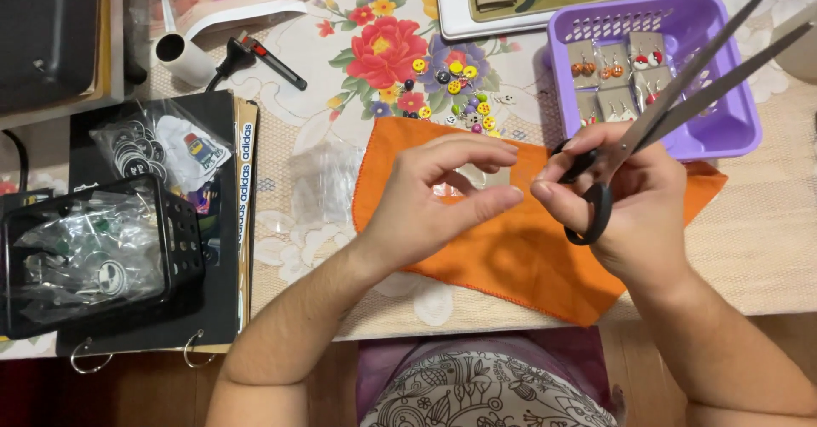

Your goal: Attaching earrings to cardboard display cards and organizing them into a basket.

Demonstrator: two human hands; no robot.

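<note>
Over the orange cloth square (511, 257), the left hand (434, 197) pinches a small, clear, hard-to-make-out piece (494, 177) between thumb and fingertips. Just beside it, the right hand (634, 193) is closed through the black loops of long steel scissors (681, 95), blades slightly parted and pointing up over the purple plastic basket (732, 129) of carded earrings beyond the cloth. Risk, as judged: the piece is tiny and fingertips sit close to the blades, so a cut could nick skin; a loosened pinch would drop it among the coloured beads (455, 95) above the cloth.
</note>
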